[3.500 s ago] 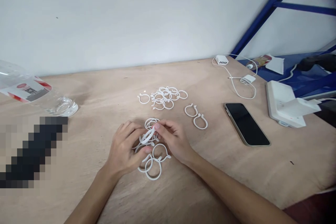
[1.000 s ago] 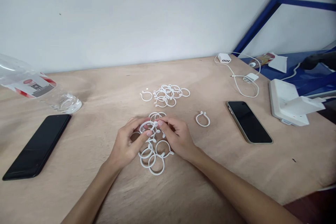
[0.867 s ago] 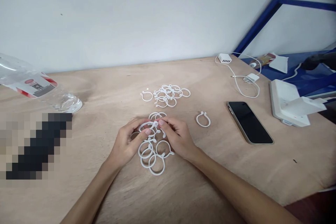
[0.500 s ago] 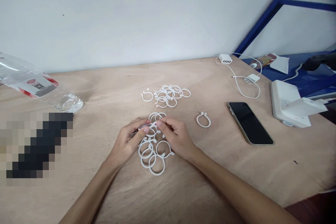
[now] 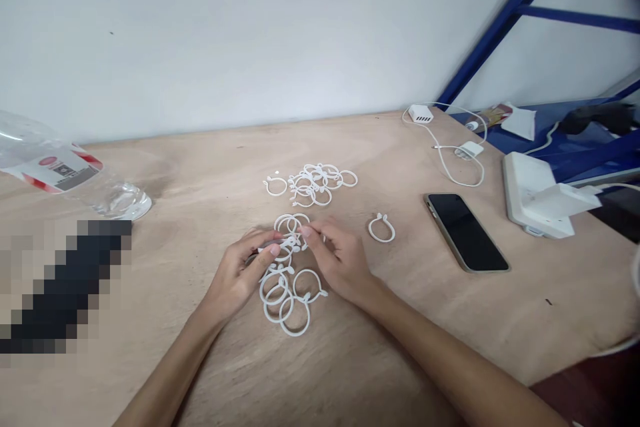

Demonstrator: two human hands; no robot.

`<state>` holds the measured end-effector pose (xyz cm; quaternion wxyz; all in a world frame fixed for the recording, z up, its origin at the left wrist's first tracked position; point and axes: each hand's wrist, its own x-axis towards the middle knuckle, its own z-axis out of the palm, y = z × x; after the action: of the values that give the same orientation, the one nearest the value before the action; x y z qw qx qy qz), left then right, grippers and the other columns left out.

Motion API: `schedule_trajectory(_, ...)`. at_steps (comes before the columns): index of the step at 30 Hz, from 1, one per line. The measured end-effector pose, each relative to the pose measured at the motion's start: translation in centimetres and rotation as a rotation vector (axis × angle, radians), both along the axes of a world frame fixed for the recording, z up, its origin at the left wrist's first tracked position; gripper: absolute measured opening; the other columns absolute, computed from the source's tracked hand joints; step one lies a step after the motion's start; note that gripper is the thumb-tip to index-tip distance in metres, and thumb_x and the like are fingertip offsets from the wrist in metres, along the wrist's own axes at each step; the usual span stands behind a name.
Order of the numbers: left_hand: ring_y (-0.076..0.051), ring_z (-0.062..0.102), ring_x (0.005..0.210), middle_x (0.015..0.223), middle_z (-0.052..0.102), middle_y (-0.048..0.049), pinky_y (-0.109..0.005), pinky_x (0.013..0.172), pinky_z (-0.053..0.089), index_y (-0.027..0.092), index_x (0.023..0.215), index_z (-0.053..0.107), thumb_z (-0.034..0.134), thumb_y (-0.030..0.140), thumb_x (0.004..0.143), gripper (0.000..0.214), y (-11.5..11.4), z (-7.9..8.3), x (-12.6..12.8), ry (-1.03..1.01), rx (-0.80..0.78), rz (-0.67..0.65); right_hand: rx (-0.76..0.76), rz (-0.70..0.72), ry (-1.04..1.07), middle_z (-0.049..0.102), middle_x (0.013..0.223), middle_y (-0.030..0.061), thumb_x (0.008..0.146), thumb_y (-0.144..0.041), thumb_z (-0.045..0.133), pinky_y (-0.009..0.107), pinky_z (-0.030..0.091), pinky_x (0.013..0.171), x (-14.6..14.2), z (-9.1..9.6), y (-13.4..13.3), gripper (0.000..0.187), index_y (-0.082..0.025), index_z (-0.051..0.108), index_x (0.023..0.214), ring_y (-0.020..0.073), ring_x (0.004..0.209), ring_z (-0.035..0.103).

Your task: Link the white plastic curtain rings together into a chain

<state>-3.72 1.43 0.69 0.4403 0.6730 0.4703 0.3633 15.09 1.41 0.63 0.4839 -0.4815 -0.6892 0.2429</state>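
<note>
My left hand (image 5: pixel 245 267) pinches a white plastic curtain ring (image 5: pixel 284 255) between thumb and fingers, just above the table. My right hand (image 5: pixel 340 250) is closed beside the knobbed end of that ring. Its thumb is bent towards the fingers, and what they hold, if anything, is hidden. Under and in front of the hands lies a loose pile of similar white rings (image 5: pixel 295 335), each with a gap and small knobs. More rings partly show behind the fingertips. A farther cluster of rings (image 5: pixel 349 178) lies beyond the hands, and a single ring (image 5: pixel 381 241) sits to the right.
A smartphone (image 5: pixel 467 232) lies right of the single ring. Beyond it are a white power adapter block (image 5: pixel 535 193), a small charger (image 5: pixel 421 113) and a looped cable (image 5: pixel 443 163). A clear bottle (image 5: pixel 70 163) lies on the left by a blurred-out dark item (image 5: pixel 70 287). The white wall bounds the back.
My right hand has drawn slightly right, away from the ring's end. The left hand keeps its grip. The whole view has shifted a little, so the table things appear farther left.
</note>
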Motion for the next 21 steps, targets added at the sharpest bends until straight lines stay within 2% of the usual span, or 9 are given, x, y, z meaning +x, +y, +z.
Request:
schedule_trajectory(3,-0.025,0.062,0.099,0.107,0.068,-0.0103,-0.035,0.086,0.05,0.017,0.096,0.071,0.053,0.041,0.089,0.03,0.0,0.1,0.1,0.018,0.026,0.001,0.09,-0.222,-0.167,0.067,0.078,0.0047,0.087,-0.023,0.053,0.032,0.046,0.072,3.2,1.3,1.1,0.014,-0.021,0.065,0.081,0.0191,0.075,0.059)
schedule_trajectory(5,-0.024,0.062,0.096,0.104,0.068,-0.0101,-0.034,0.082,0.051,0.017,0.094,0.071,0.053,0.041,0.089,0.03,0.0,0.2,0.1,0.022,0.037,0.006,-0.024,-0.376,-0.326,0.069,0.083,0.0053,0.081,-0.022,0.055,0.033,0.046,0.07,6.0,2.2,1.7,0.014,-0.02,0.067,0.087,0.0193,0.072,0.06)
schedule_trajectory(7,-0.024,0.063,0.096,0.104,0.068,-0.0101,-0.033,0.079,0.052,0.017,0.093,0.071,0.053,0.041,0.089,0.03,0.1,0.1,0.2,0.021,0.046,0.005,-0.217,-0.497,-0.555,0.069,0.086,0.0055,0.074,-0.024,0.058,0.033,0.043,0.067,8.5,2.7,2.1,0.02,-0.02,0.067,0.09,0.021,0.073,0.06)
schedule_trajectory(9,-0.024,0.062,0.097,0.104,0.068,-0.0101,-0.032,0.077,0.052,0.017,0.094,0.07,0.053,0.04,0.089,0.029,0.1,0.1,0.2,0.025,0.044,0.003,-0.396,-0.475,-0.721,0.07,0.09,0.0053,0.069,-0.029,0.061,0.032,0.04,0.063,10.1,2.8,2.1,0.026,-0.022,0.066,0.094,0.025,0.081,0.062)
schedule_trajectory(12,-0.024,0.062,0.097,0.104,0.067,-0.0102,-0.032,0.078,0.051,0.017,0.094,0.07,0.053,0.039,0.089,0.029,0.1,0.0,0.2,0.036,0.034,0.0,-0.498,-0.377,-0.809,0.071,0.092,0.0053,0.069,-0.024,0.058,0.031,0.038,0.061,10.4,2.5,1.8,0.027,-0.023,0.065,0.096,0.0259,0.082,0.062)
schedule_trajectory(16,-0.024,0.061,0.098,0.105,0.067,-0.0105,-0.034,0.082,0.05,0.017,0.096,0.069,0.052,0.037,0.09,0.028,0.1,-0.1,0.2,0.038,0.05,-0.004,-0.455,-0.257,-0.685,0.07,0.083,0.0044,0.069,-0.013,0.053,0.03,0.041,0.062,8.9,1.9,1.8,0.027,-0.022,0.069,0.089,0.0206,0.073,0.061)
schedule_trajectory(21,-0.024,0.059,0.097,0.106,0.065,-0.0108,-0.036,0.081,0.049,0.017,0.107,0.065,0.057,0.037,0.088,0.028,-0.1,-0.3,0.3,0.126,0.11,-0.013,-0.257,-0.101,-0.156,0.066,0.084,0.0042,0.074,-0.013,0.056,0.028,0.05,0.062,5.8,1.1,1.8,0.019,-0.019,0.072,0.083,0.0151,0.069,0.061)
